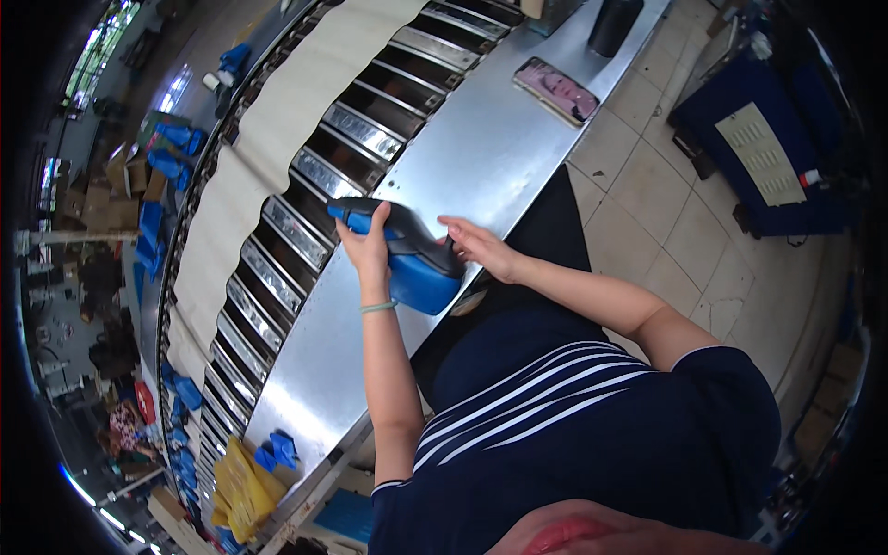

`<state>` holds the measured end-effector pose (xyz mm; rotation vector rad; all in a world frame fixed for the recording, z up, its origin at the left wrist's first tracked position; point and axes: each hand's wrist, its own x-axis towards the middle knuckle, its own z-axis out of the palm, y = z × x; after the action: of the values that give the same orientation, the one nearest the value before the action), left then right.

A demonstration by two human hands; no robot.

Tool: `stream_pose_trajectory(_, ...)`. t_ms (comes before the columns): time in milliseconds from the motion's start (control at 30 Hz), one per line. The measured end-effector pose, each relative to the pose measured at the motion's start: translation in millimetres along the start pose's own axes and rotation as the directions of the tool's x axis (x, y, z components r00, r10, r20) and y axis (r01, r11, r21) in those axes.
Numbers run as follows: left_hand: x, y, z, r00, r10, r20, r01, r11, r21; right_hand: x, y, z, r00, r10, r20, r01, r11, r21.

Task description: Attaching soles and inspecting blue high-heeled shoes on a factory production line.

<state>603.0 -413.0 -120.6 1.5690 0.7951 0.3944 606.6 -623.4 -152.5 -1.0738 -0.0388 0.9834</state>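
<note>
A black shoe upper [407, 225] with a blue form, which looks like a shoe last [424, 285], is held above the near edge of the metal bench. My left hand [367, 245] is closed around its narrower far-left end, with the thumb on top. At the wider end, my right hand [481, 252] has its fingertips against the black edge; one finger stretches out above it. What the inner fingers grip is partly hidden. A pale green band circles my left wrist.
A slatted conveyor [277, 227] runs beyond the metal bench [319, 379], partly covered by cream cloth [215, 208]. On the bench lie a phone [557, 90], a black cylinder [614, 26], blue pieces [277, 450] and yellow plastic [245, 490]. A blue cabinet [763, 139] stands right.
</note>
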Motion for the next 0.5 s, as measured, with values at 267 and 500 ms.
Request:
stream_pose_trajectory(267,-22,19,-21,0.979,-0.032,0.201,0.149,0.787,-0.599,8,-3,-7,0.928,0.177,0.327,-0.279,0.912,0.301)
stream_pose_trajectory(500,-10,5,-21,0.99,0.038,0.137,0.096,0.536,-0.839,14,-25,43,0.994,-0.049,0.102,0.039,0.994,0.1)
